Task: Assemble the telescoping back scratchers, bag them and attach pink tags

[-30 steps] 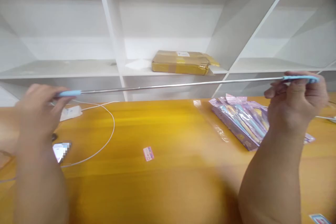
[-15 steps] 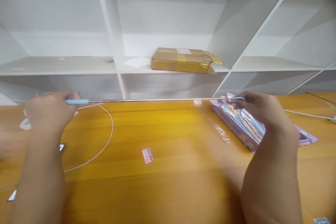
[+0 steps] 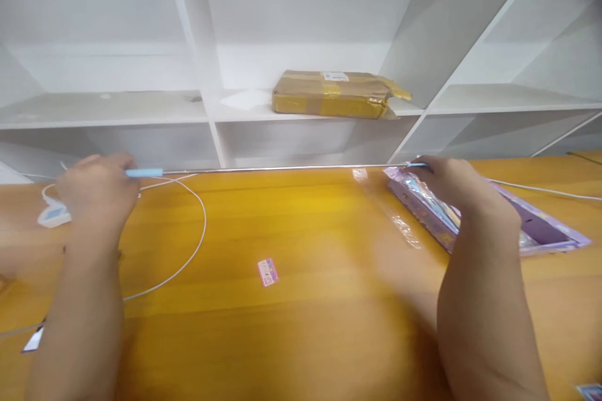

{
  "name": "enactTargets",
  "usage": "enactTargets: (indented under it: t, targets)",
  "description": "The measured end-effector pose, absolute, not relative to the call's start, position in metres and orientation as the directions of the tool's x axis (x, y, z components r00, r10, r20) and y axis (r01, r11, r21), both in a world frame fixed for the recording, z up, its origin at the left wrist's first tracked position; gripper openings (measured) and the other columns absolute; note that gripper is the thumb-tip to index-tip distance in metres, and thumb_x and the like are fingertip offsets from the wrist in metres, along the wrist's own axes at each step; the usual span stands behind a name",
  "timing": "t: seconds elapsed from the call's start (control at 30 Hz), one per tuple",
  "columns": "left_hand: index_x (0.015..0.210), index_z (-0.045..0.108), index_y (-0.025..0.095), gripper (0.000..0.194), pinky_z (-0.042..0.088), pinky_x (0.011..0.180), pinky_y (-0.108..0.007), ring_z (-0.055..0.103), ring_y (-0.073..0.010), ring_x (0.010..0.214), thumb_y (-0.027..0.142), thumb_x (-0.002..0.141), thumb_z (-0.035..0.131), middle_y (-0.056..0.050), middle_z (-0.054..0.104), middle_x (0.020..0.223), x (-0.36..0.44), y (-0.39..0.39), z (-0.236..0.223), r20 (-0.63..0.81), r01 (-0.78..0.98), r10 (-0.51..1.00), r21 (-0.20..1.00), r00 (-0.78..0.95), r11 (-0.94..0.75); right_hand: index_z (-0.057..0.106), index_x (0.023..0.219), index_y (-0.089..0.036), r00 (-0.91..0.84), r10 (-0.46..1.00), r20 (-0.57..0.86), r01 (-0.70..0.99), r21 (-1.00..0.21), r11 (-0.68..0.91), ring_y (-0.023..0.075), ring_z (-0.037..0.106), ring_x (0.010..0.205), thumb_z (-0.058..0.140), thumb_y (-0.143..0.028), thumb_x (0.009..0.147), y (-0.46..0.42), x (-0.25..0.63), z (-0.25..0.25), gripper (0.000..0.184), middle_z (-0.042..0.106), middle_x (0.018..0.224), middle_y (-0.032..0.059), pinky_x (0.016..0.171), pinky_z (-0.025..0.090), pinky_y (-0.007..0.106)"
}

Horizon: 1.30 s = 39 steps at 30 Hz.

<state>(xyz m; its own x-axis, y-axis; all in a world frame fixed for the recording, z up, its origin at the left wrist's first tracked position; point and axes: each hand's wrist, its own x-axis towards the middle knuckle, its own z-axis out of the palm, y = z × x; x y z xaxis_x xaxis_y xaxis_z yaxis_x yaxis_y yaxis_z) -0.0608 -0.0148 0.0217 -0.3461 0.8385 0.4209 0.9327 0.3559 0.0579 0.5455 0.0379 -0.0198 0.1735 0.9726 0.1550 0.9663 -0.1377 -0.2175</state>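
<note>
A long thin metal rod [image 3: 282, 168], narrowing toward the right like a telescopic pointer, stretches level between my hands above the back of the table. My left hand [image 3: 98, 194] is closed round its light blue handle [image 3: 145, 173]. At the other end, my right hand [image 3: 458, 183] pinches the light blue tip [image 3: 416, 165], partly hidden by the fingers. Below my right hand lies an open purple patterned box [image 3: 418, 216] with plastic-wrapped light blue items in it, partly covered by my wrist. A small pink card [image 3: 268, 272] lies on the wooden table [image 3: 226, 338].
White shelving [image 3: 209, 114] stands behind the table, with a taped cardboard box [image 3: 332, 97] on its middle shelf. A white cable [image 3: 203, 225] loops beside my left arm, near a white device [image 3: 54, 215]. Clear plastic wrap [image 3: 407, 232] lies left of the purple box.
Both hands and the rod sit slightly higher in view, still holding the rod stretched out. The view has shifted a little, and more of the purple box shows beyond my right wrist.
</note>
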Motion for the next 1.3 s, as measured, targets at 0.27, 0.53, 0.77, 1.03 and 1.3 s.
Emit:
enactTargets:
  t: [0.27,0.53,0.77,1.03,1.3]
  targets:
    - [0.099,0.072,0.023,0.022,0.023,0.065,-0.029,0.034,-0.0190,0.066,0.024,0.081,0.059,-0.001,0.047,0.071,-0.070,-0.016,0.022,0.396,0.872,0.833,-0.138,-0.386,0.470,0.077,0.096,-0.021,0.054,0.944,0.324,0.997,-0.074,-0.032,0.0227,0.061,0.069,0.050,-0.016,0.090,0.042,0.550,-0.026,0.028,0.074,0.078,0.0079,0.073,0.041,0.032]
    - [0.103,0.074,0.022,0.033,0.027,0.066,-0.028,0.040,-0.0196,0.071,0.029,0.095,0.043,-0.003,0.056,0.078,-0.070,-0.021,0.027,0.382,0.832,0.847,-0.270,-0.370,0.486,0.079,0.106,-0.019,-0.026,0.897,0.442,0.992,-0.100,0.078,0.0219,0.066,0.072,0.053,-0.019,0.091,0.041,0.548,-0.027,0.030,0.075,0.076,0.0062,0.077,0.044,0.030]
    - [0.110,0.074,0.016,0.033,0.035,0.069,-0.033,0.063,-0.0270,0.080,0.030,0.097,0.047,-0.013,0.072,0.089,-0.016,-0.012,0.003,0.315,0.942,0.937,-0.243,-0.151,0.233,0.077,0.110,-0.019,-0.296,0.886,0.357,0.955,0.126,0.268,0.0226,0.066,0.077,0.053,-0.021,0.101,0.029,0.484,-0.026,0.026,0.079,0.092,0.0103,0.070,0.037,0.031]
    - [0.101,0.076,0.018,0.037,0.050,0.068,-0.038,0.075,-0.0317,0.080,0.013,0.097,0.039,-0.017,0.077,0.086,0.090,-0.016,-0.072,0.003,0.978,0.991,-0.159,0.134,-0.132,0.068,0.097,-0.014,-0.581,0.811,0.068,0.801,0.228,0.554,0.0182,0.057,0.060,0.052,-0.006,0.099,0.010,0.339,-0.073,0.019,0.072,0.082,0.0099,0.058,0.018,0.035]
    - [0.101,0.074,0.017,0.037,0.051,0.070,-0.039,0.075,-0.0345,0.086,0.041,0.105,0.045,-0.017,0.077,0.091,0.084,-0.019,-0.061,0.003,0.979,0.992,-0.157,0.128,-0.126,0.068,0.099,-0.017,-0.617,0.734,0.283,0.786,0.180,0.592,0.0187,0.056,0.074,0.052,-0.033,0.113,0.009,0.355,-0.072,0.027,0.069,0.093,0.0087,0.067,0.027,0.034]
